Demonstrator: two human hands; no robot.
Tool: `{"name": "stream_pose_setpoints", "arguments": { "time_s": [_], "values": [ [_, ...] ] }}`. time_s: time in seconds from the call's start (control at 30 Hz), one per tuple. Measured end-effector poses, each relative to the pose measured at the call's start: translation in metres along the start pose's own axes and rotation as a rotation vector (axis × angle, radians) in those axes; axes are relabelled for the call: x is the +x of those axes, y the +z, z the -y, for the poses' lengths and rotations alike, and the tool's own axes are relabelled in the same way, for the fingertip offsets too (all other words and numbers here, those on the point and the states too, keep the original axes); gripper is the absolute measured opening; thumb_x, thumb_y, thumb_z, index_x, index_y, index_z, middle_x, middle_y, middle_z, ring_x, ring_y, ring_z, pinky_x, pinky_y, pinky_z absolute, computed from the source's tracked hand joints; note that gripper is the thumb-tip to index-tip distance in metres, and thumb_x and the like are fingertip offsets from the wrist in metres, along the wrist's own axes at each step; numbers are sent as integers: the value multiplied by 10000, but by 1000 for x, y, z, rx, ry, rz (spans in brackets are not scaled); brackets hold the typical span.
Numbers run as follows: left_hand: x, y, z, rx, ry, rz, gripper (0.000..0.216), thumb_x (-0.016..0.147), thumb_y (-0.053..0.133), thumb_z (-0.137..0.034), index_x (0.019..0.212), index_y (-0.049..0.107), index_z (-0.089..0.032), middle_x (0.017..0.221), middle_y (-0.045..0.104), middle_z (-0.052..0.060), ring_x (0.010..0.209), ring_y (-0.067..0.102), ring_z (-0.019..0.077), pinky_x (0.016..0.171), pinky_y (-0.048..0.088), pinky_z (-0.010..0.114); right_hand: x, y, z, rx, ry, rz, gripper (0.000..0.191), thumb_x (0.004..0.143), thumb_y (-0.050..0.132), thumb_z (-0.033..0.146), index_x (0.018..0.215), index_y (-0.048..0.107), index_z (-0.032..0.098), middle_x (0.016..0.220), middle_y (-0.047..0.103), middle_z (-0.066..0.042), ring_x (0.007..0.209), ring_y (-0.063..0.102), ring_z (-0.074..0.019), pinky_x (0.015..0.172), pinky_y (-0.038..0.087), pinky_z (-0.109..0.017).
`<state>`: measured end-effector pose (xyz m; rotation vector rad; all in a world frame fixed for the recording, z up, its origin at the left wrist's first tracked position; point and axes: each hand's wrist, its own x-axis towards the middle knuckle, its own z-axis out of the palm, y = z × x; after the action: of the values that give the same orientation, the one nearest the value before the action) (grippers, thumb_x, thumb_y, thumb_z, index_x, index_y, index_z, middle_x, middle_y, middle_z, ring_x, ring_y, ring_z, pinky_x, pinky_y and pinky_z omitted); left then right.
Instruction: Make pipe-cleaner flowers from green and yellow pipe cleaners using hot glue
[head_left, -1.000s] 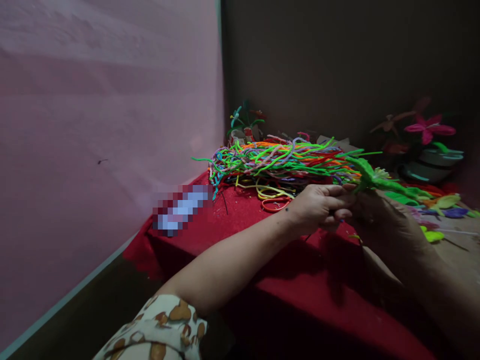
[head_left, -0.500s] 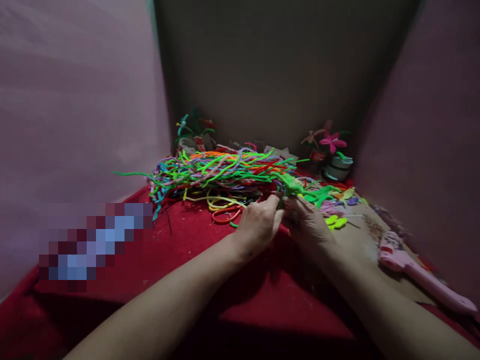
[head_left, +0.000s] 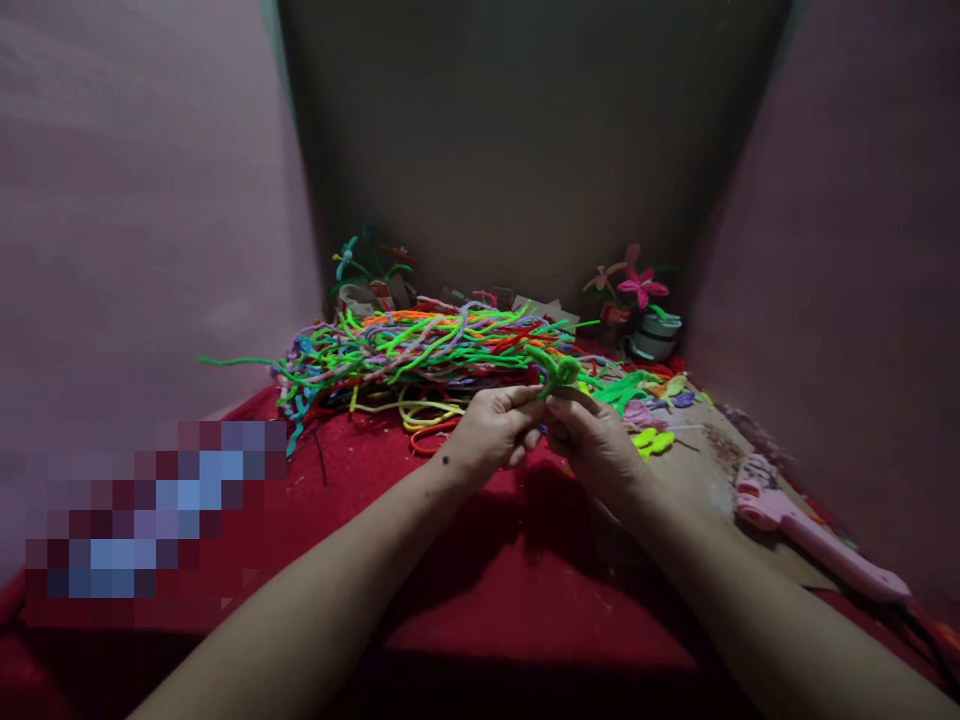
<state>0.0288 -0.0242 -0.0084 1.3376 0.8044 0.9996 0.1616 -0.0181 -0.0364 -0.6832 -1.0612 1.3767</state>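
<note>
Between my two hands is a green pipe cleaner piece [head_left: 561,372], bent into loops that stick up above the fingertips. My left hand [head_left: 499,428] pinches it low on its left side. My right hand [head_left: 596,440] grips it from the right, thumb and fingers pressed together close to the left fingertips. Its lower end is hidden by the fingers. Just behind the hands lies a big heap of many-coloured pipe cleaners [head_left: 427,345]. Several green pipe cleaner leaves [head_left: 628,390] and a yellow-green shape [head_left: 654,443] lie right of my right hand.
A pink glue gun [head_left: 817,530] rests on cardboard [head_left: 705,500] at the right. Potted pipe cleaner flowers stand at the back, one in a pale pot [head_left: 656,335]. Red cloth [head_left: 525,620] covers the table. Walls rise on both sides. A blurred-out patch lies at the left.
The view has shifted a little, so the scene sits further left. The green piece, blurred before, now shows its loops more clearly between the hands, and both hands still hold it.
</note>
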Motion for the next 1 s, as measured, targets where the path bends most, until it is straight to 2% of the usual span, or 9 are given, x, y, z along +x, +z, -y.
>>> {"name": "stream_pose_setpoints", "arguments": {
  "time_s": [0.07,0.17,0.3,0.4,0.53,0.63,0.8,0.9,1.0],
  "values": [
    [0,-2,1,-153,-40,79,244,751,598,-302,931,569,-140,438,448,-71,290,288,27,311,204,147,1,-1,1,52,67,14,187,643,690,305,622,553,179,483,347,73,420,259,-51,390,180,-195],
    [0,-7,5,-352,-92,260,173,777,581,-307,851,558,-152,419,401,-90,277,166,6,295,189,140,0,-1,3,119,157,67,230,598,710,334,761,623,196,509,418,64,429,306,-57,395,239,-187],
    [-1,-9,5,-357,-116,373,223,832,497,-353,755,538,-148,428,347,-98,282,101,4,292,179,155,0,-4,0,187,157,133,237,602,704,322,797,653,195,534,466,46,462,360,-66,423,302,-193],
    [-1,-5,4,8,12,247,264,847,458,-381,738,530,-152,465,411,-65,310,262,31,353,247,178,5,-6,-5,186,83,108,141,617,686,273,722,646,188,488,405,59,433,301,-57,393,250,-191],
    [-1,-1,12,775,386,-192,143,820,506,-301,825,560,-170,643,563,8,562,517,117,544,357,220,7,-4,-6,149,16,-3,87,622,680,229,688,649,181,473,391,69,408,223,-42,381,176,-200],
    [-1,-1,21,1030,507,-295,150,853,440,-267,901,557,-187,760,612,42,668,565,147,607,359,235,3,0,-3,82,-1,-61,115,629,690,246,706,660,167,437,331,83,404,205,-42,388,146,-207],
    [-1,-2,20,918,481,-296,152,863,397,-221,824,539,-185,630,514,-10,550,464,101,561,331,213,-2,3,2,-13,-22,-4,155,646,701,288,702,633,161,483,376,77,416,248,-37,401,179,-208],
    [0,-1,14,750,426,-280,191,846,420,-220,667,475,-179,552,414,-42,505,381,79,519,302,201,-3,3,4,-52,-19,57,153,658,699,294,681,612,171,471,370,83,399,263,-39,383,199,-205],
    [1,1,10,521,306,-230,226,836,439,-249,624,438,-172,521,382,-58,459,332,57,462,276,182,-1,2,2,-96,-45,63,142,690,672,299,689,626,165,504,434,64,412,309,-48,382,255,-204]
  ]
}}
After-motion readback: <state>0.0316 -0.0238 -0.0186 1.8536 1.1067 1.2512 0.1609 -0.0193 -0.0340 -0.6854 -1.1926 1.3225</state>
